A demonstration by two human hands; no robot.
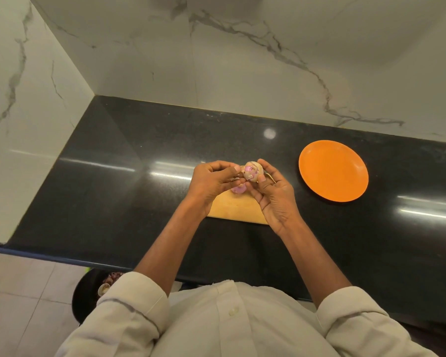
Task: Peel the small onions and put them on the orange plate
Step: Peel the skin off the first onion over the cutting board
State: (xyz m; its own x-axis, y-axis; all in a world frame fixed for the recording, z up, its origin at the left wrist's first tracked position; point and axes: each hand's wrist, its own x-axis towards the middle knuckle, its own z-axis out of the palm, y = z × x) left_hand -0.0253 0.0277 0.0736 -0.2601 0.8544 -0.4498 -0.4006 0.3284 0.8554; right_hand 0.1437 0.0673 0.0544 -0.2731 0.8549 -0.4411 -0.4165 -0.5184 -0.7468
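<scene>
1. The right hand [273,194] holds the onion [252,171] above the board [238,208], thumb and fingertips curled around it.
2. The left hand [211,181] pinches a flap of loose skin [243,174] at the onion's left side, fingers tightly bent.
3. The plate [333,171] sits to the right, apart from the hands.

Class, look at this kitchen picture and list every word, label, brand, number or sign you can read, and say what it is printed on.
None can be read.
The orange plate, the wooden board, the black counter, the marble wall and the white shirt carry no visible print.
The onion held in the right hand and picked at by the left hand bears no label.
</scene>
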